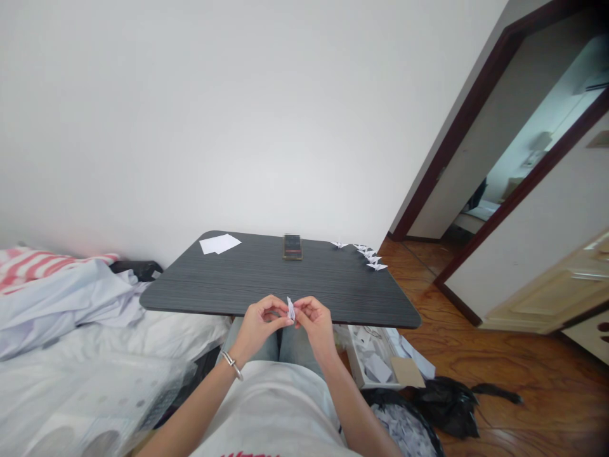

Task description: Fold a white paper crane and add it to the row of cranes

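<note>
A small piece of folded white paper [290, 308] is held upright between my hands, just over the near edge of the dark table [238, 279]. My left hand [265, 317] pinches its left side with thumb and fingertips. On the other side, the thumb and fingers of my right hand [311, 318] grip it too. Several folded paper cranes [371, 255] stand in a cluster at the table's right end, with one more crane [339, 244] a little apart to the left. White paper sheets [219, 244] lie overlapping at the far left.
A phone [292, 247] rests near the table's back edge. Below right are a white box [375, 365] of papers, a black-lined bin [409, 428] of paper scraps and a black plastic bag [450, 403]. A bed with rumpled white bedding [157, 336] lies left; a wall [247, 127] rises behind.
</note>
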`<state>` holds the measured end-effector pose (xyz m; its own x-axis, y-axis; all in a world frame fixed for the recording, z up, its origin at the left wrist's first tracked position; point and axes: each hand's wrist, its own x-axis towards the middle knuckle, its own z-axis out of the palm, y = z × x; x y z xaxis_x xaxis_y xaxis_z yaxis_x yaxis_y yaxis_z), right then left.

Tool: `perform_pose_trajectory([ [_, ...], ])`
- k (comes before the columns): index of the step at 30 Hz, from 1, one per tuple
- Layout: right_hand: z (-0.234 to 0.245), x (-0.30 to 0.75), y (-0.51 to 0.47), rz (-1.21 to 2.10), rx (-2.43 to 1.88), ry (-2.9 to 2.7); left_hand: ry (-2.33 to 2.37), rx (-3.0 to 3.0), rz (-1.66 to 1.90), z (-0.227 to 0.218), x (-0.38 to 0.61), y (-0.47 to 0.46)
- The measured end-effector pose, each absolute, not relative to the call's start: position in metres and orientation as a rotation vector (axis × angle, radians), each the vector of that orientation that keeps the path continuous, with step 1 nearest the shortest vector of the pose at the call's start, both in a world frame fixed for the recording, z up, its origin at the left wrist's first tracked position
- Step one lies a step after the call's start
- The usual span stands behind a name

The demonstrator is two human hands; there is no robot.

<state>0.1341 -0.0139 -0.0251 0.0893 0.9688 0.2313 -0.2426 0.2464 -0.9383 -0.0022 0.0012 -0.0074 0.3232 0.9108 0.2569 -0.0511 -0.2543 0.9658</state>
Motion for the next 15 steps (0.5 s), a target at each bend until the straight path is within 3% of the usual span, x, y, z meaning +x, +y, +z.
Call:
perform_pose_trajectory([
  [15,-0.0231,0.1348,-0.0137,0.989,-0.941,-1.173,0.898,1.581,1.146,-0.007,-0.0002,-0.0012],
])
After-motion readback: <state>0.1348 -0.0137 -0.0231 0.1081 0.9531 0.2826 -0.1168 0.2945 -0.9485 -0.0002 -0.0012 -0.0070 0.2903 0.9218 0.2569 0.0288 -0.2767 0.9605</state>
